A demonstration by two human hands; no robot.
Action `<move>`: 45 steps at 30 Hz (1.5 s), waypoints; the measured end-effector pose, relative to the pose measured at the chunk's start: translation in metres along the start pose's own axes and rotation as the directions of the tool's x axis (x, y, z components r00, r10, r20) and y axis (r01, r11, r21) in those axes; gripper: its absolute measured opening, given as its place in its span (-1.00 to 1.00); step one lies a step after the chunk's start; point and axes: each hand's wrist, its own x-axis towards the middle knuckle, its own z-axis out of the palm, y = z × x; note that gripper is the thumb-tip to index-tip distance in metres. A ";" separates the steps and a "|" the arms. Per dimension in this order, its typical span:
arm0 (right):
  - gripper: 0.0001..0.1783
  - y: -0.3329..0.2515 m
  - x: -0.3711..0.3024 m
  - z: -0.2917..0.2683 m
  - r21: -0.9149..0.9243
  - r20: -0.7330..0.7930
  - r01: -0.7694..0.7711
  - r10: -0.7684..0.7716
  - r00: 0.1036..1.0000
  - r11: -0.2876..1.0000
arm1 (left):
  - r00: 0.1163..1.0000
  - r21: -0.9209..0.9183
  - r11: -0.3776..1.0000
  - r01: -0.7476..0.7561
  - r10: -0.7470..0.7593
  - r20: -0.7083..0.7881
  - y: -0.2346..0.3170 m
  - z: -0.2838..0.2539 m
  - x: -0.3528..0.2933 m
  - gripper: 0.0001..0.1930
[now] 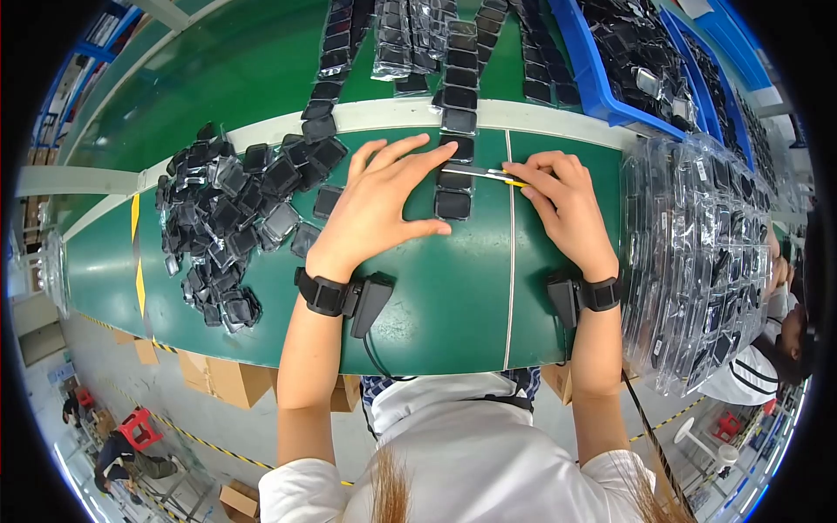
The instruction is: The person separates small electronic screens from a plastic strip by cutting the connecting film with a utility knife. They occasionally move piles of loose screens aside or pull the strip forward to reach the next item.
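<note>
A strip of clear pouches (453, 205), each with a black square piece inside, runs from the far side toward me on the green table. My left hand (375, 202) lies over the table just left of the strip, its fingers and thumb spread. Its index fingertip reaches the strip's edge, and I cannot tell whether it presses down. My right hand (562, 196) pinches a slim box cutter (488, 174), yellow at the grip end. The cutter's thin, pale blade end points left and lies across the strip between two pouches.
A heap of separate black pouches (235, 196) spreads out at the left. More strips (408, 39) hang over the far ledge (384, 113). Blue bins (623, 113) full of black pieces stand far right. Stacked clear plastic trays (667, 270) rise along the right edge.
</note>
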 end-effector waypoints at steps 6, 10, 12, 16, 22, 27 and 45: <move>-0.56 0.001 0.001 0.004 0.053 0.069 0.072 -0.076 0.995 0.996 | 0.994 -0.026 1.000 -0.004 0.001 -0.113 -0.009 0.007 0.010 -0.51; -0.56 -0.002 0.001 0.004 0.061 0.078 0.071 -0.076 0.994 0.996 | 0.977 -0.017 0.995 -0.098 0.093 -0.193 -0.017 0.016 0.022 -0.85; -0.55 -0.002 0.000 0.004 0.059 0.077 0.064 -0.069 0.995 0.996 | 0.978 -0.034 0.996 -0.079 0.070 -0.199 -0.018 0.022 0.025 -0.84; -0.58 0.000 0.001 0.007 0.045 0.067 0.078 -0.081 0.994 0.996 | 0.973 -0.037 0.998 -0.049 0.040 -0.227 -0.019 0.029 0.027 -0.82; -0.60 0.005 0.004 0.014 0.031 0.030 0.083 -0.084 0.996 0.996 | 0.974 0.015 0.998 -0.054 0.056 -0.219 -0.018 0.032 0.035 -0.82; -0.62 0.008 0.008 0.012 0.031 0.011 0.111 -0.112 0.994 0.993 | 0.977 0.046 0.998 -0.052 0.060 -0.207 -0.019 0.029 0.035 -0.82; -0.57 0.015 -0.002 -0.007 -0.005 -0.059 -0.042 0.041 0.997 0.999 | 0.995 0.074 0.994 -0.086 0.090 -0.053 -0.011 0.007 0.018 -0.18</move>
